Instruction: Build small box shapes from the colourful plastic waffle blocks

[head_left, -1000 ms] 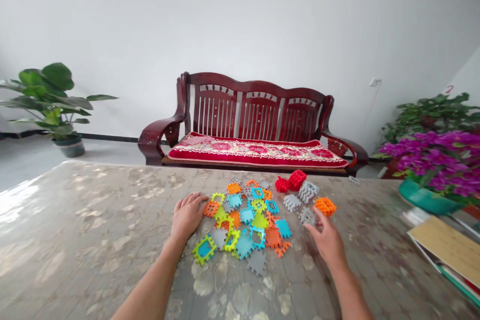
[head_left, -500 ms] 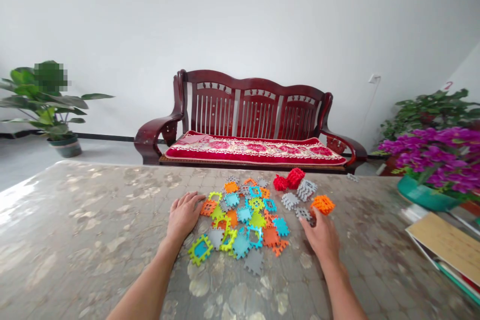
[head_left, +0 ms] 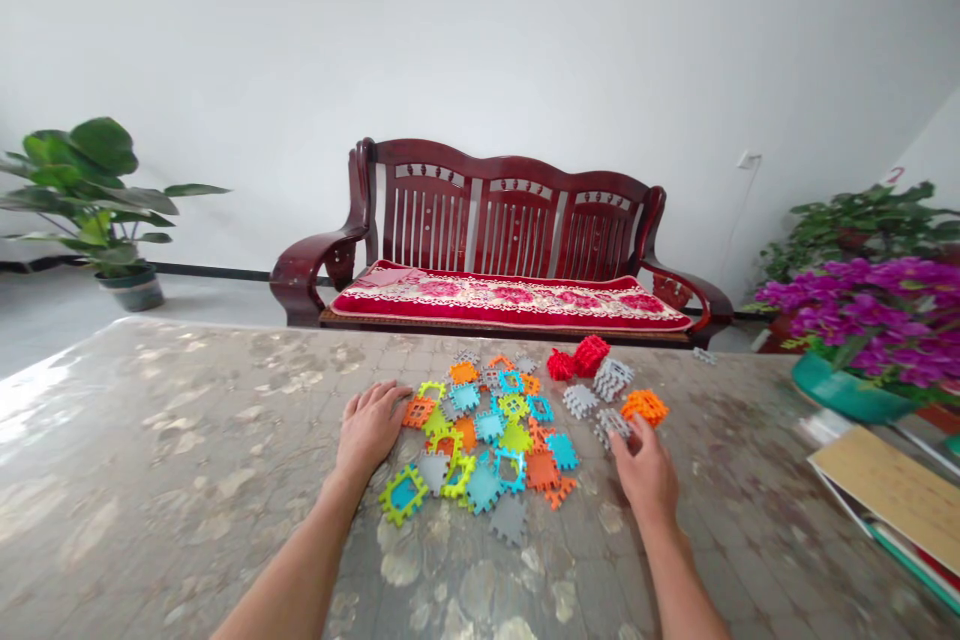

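My left hand (head_left: 370, 430) lies palm down on the table, fingers stretched out and fingertips close to an orange window-patterned interlocking tile (head_left: 418, 411). My right hand (head_left: 646, 470) pinches a grey interlocking tile (head_left: 613, 423) between thumb and fingers; the tile looks slightly tilted, with another grey edge beneath it. Just behind those fingers sits a stack of orange tiles (head_left: 646, 407). Between the hands spreads a loose heap of toothed tiles in blue, lime green, orange and grey, including a pale blue tile (head_left: 484, 486).
Beyond my right hand stand red tile stacks (head_left: 591, 356), a grey tile stack (head_left: 613, 378) and a flat grey tile (head_left: 580, 401). At the right are a teal pot (head_left: 847, 390) of purple flowers and a brown-covered book (head_left: 892, 485). A wooden bench (head_left: 510, 220) stands behind the table (head_left: 187, 480).
My right hand has shifted slightly and closed its thumb and fingers on the grey tile, which now sits a little higher and tilted. My left hand stays in place.
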Demonstrator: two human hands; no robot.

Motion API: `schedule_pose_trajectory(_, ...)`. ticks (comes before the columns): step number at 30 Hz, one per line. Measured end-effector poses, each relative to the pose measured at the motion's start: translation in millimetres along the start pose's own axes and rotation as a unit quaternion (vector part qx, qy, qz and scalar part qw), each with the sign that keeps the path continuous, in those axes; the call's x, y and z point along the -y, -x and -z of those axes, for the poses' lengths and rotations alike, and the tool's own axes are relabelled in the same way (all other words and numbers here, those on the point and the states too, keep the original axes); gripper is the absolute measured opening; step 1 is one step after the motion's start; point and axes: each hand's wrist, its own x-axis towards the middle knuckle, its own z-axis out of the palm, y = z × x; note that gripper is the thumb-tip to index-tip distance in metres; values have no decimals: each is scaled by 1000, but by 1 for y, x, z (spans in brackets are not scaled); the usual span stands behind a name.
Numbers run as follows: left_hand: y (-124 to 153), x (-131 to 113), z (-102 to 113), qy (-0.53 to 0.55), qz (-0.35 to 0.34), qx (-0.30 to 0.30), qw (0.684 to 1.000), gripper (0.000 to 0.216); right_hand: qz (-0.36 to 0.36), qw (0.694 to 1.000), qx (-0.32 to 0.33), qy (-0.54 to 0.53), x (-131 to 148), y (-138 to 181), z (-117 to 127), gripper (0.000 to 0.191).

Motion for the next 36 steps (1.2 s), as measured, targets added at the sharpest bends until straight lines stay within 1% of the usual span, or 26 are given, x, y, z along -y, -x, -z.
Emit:
schedule_pose_trajectory(3, 1, -2, 1, -1, 1, 0, 1000, 37, -29, 998, -2, -48, -10, 3, 1, 66)
schedule_pose_trajectory(5, 1, -2, 2, -3, 3, 1, 1000, 37, -26, 998, 8, -50, -14, 4, 2, 68)
schedule_pose_trajectory(10, 0, -2, 2, -2, 0, 3, 1000, 38, 31, 998, 60, 2, -13, 7, 4, 56)
schedule_pose_trajectory(15, 0, -1, 1, -1, 1, 8, 1000, 38, 53, 996, 58, 42, -9, 7, 4, 55)
schedule_pose_trajectory(23, 0, -1, 1, -3, -1, -1, 1000, 36, 54, 992, 80, 86, -6, 3, 4, 53)
schedule_pose_trajectory(27, 2, -4, 3, 0, 1, -2, 1000, 35, 72, 990, 82, 91, -7, 3, 2, 51)
schedule_pose_trajectory(31, 2, -6, 5, 5, 1, 0, 1000, 35, 82, 993, 57, 66, -10, 2, 0, 55)
schedule_pose_trajectory(33, 2, -6, 5, 6, 2, 0, 1000, 35, 98, 994, 21, 32, -12, 2, 1, 55)
schedule_pose_trajectory(36, 2, -6, 5, 7, 1, 1, 1000, 35, 136, 990, -25, -38, -10, 5, 3, 47)
